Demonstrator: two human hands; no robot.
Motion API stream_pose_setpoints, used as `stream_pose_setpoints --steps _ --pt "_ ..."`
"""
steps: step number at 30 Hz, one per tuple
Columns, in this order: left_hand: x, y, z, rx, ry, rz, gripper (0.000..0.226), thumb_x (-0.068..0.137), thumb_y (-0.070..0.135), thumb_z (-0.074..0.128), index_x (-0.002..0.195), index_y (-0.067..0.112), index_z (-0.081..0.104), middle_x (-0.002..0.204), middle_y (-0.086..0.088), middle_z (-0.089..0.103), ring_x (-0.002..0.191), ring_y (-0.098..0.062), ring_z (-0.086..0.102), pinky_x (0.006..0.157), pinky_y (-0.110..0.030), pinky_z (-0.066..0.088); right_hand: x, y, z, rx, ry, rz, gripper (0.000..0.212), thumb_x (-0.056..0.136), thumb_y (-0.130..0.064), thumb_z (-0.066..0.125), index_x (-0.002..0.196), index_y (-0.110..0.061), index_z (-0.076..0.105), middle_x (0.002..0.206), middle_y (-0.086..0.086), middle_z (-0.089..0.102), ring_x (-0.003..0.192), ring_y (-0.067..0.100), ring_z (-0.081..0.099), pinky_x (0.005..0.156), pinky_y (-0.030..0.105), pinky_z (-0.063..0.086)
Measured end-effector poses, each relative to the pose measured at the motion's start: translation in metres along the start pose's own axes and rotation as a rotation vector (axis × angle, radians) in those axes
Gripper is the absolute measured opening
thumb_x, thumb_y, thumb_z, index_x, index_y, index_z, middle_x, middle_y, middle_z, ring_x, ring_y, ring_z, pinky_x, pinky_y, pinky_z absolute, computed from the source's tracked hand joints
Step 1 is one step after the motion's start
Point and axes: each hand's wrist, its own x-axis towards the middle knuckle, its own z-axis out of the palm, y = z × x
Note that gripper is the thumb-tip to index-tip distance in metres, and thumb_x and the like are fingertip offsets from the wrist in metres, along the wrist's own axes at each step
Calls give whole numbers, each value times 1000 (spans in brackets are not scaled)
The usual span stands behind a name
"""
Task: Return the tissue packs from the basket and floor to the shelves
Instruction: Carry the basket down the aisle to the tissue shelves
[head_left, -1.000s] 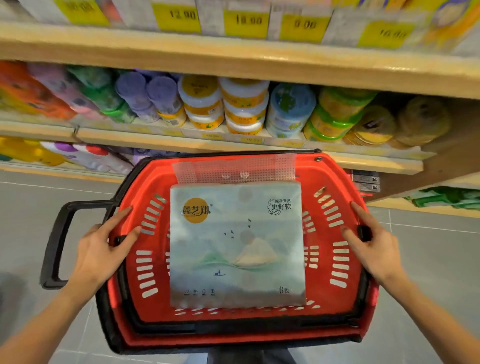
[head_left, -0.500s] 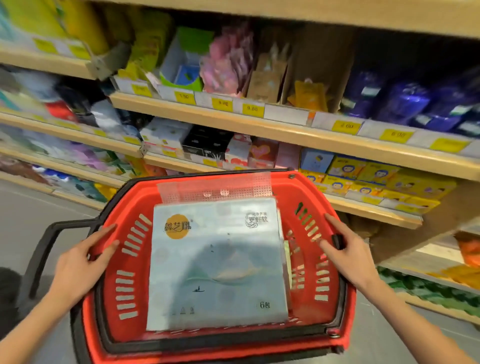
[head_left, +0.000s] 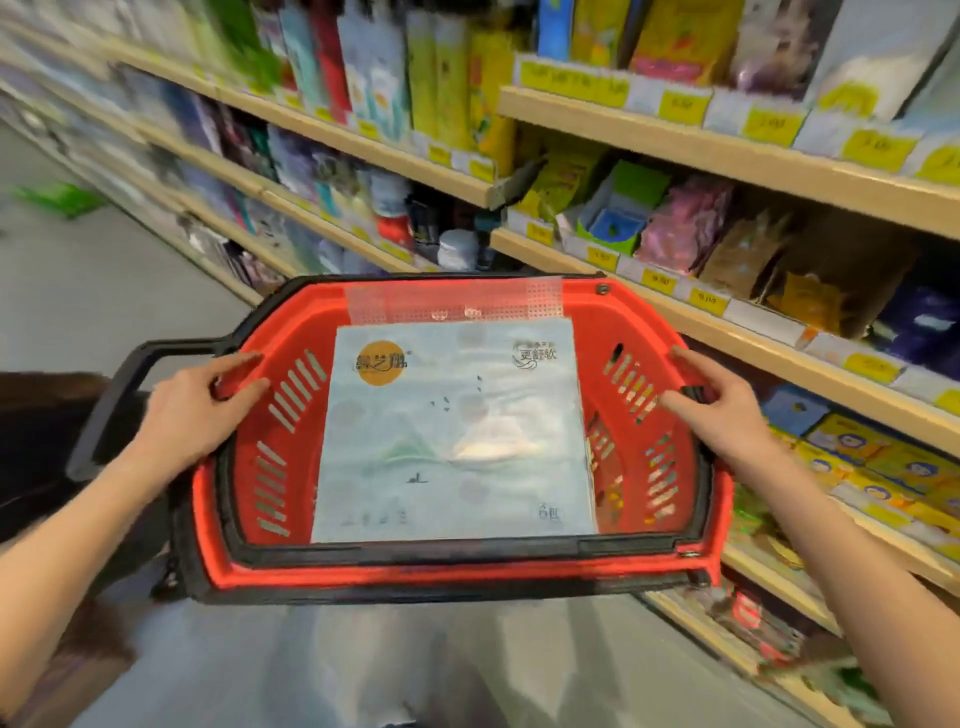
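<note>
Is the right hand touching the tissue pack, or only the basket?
Apart. In the head view the right hand grips the basket at its right rim, and a strip of red slotted wall shows between its fingers and the tissue pack.

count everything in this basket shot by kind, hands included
basket: 1
tissue pack: 1 visible
hands gripping the basket sides: 2, left hand and right hand
total: 4
</note>
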Motion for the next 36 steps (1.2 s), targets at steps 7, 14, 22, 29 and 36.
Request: stream_pose_setpoints --steps 7,14,22,29,36 --pt "28 -59 -74 25 105 -55 41 82 41 63 121 26 61 110 -22 66 105 -40 60 87 -43 45 46 -64 83 92 -90 -101 50 75 -4 69 121 -19 57 123 7 60 100 9 55 84 8 45" --pt "59 -93 -122 27 182 -168 42 82 44 62 121 30 60 105 -21 65 103 -40 58 79 -40 42 105 -121 153 158 -148 -139 52 76 -8 68 125 -23 56 103 -4 61 62 -13 59 51 3 45" --pt "114 -109 -129 69 267 -299 42 81 45 61 120 31 61 108 -22 65 86 -35 61 72 -38 42 215 -164 222 189 -275 -211 54 78 -4 67 127 -21 53 95 -6 62 52 -16 56 46 2 41" --pt "156 -116 -121 83 346 -442 44 81 50 59 122 33 59 95 -17 66 87 -34 62 68 -34 42 313 -208 271 144 -420 -338 50 75 -16 72 123 -25 58 124 -5 54 102 6 52 70 6 40" --pt "196 -133 -124 109 388 -509 42 82 46 60 121 31 60 108 -15 67 103 -35 61 74 -34 41 374 -252 328 180 -461 -390 46 79 -12 68 123 -13 58 115 -3 55 96 5 51 59 -4 35"
